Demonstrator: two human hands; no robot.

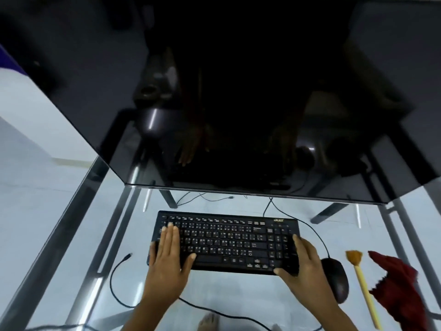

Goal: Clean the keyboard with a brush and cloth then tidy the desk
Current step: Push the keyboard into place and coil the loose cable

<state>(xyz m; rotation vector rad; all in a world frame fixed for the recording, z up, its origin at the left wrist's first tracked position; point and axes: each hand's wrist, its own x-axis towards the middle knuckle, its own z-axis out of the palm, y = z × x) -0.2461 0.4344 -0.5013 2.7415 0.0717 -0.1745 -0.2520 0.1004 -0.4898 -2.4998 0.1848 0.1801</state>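
Observation:
A black keyboard (229,242) lies on the glass desk (107,235) in front of the monitor. My left hand (169,254) rests flat on its left end, fingers together over the keys. My right hand (300,259) holds its right end, thumb on the front edge and fingers along the side. To the right lie a yellow-handled brush (362,283) with tan bristles and a crumpled red cloth (398,283); neither hand touches them.
A large dark monitor (238,91) leans over the back of the desk. A black mouse (335,278) sits just right of the keyboard, its cable curving behind. A loose black cable (114,283) loops at the left. A bare foot shows through the glass.

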